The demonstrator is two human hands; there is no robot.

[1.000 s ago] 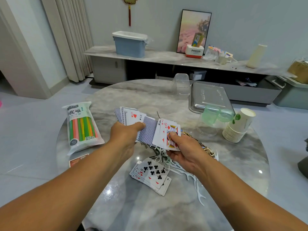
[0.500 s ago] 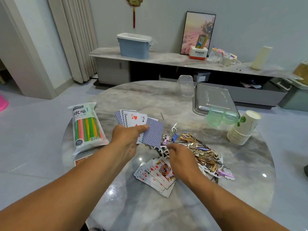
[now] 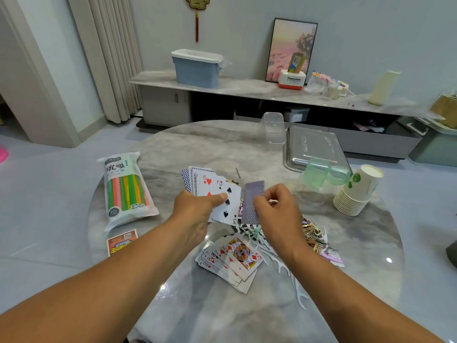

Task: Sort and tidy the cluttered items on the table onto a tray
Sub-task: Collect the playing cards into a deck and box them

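Playing cards (image 3: 223,194) fan out in the left hand (image 3: 195,211), thumb pressed on a three of spades beside a six of hearts, above the round marble table (image 3: 197,149). Just right of that fan, the right hand (image 3: 277,211) pinches one blue-backed card (image 3: 252,201) with curled fingers. Below the fan, a loose card pile (image 3: 231,261) lies on the table, a king of diamonds on top. Left of the fan lies a straw pack (image 3: 126,191) marked "40". Far right of the fan sits a steel tray (image 3: 311,147), nothing in it, near stacked paper cups (image 3: 356,194).
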